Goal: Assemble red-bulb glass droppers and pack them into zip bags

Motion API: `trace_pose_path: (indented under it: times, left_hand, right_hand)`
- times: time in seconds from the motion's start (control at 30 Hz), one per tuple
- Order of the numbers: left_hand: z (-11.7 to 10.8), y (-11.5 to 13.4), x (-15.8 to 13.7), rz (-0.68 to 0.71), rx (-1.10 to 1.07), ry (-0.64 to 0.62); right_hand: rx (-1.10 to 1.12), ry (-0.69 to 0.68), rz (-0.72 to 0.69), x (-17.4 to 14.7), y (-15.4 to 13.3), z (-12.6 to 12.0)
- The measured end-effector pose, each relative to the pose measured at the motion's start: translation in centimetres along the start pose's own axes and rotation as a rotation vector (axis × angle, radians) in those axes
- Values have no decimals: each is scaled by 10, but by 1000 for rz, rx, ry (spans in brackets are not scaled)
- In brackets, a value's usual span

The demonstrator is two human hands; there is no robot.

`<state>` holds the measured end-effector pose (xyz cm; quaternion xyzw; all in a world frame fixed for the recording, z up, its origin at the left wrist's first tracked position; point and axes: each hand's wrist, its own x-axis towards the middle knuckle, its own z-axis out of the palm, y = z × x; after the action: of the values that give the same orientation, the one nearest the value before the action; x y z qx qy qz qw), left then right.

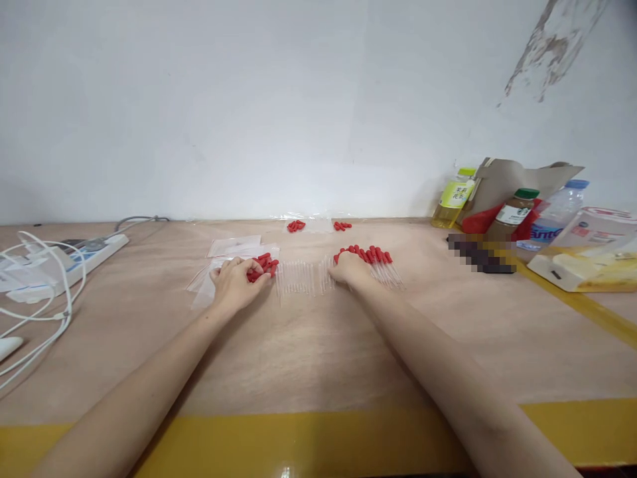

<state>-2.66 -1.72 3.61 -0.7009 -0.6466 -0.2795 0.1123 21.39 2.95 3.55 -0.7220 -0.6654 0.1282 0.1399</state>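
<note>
My left hand (233,284) is at a small heap of red rubber dropper bulbs (265,259) lying on clear plastic bags. Its thumb and forefinger are closed on a red bulb at the near side of the heap. Bare clear dropper tubes (297,277) lie side by side in a row between my hands. At the row's right end is my right hand (349,269), with its fingers drawn together by the tubes; what they hold, if anything, is hidden. Beside and behind it lie finished-looking droppers (381,262), clear tubes with red bulbs on top.
Against the wall lie two clear bags with red bulbs (295,226) (342,226). Flat clear bags (233,246) are behind my left hand. A white power strip (99,259) with cables is at left. Bottles (455,198), a paper bag (490,179), a blurred dark item (480,253) and a yellow-white package (587,255) stand right.
</note>
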Motion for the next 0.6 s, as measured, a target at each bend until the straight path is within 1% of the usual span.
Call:
trace_pose_path:
  times: [0.1,0.2,0.33,0.47,0.6]
  left_hand:
    - [-1,-7,1,39,65,-71]
    - [-1,-6,-1,92,173,-90]
    - [3,-1,-4,91,239,-106]
    - [6,0,-5,105,257,-81]
    - [5,2,-5,129,272,-47]
  right_hand:
    - [2,-5,0,-1,-4,2]
    - [13,-9,-8,-4,-8,2]
    - [45,-4,-39,-10,-5,-6]
    - [150,17,-123,-21,16,-24]
    - [229,180,-183,-37,49,-31]
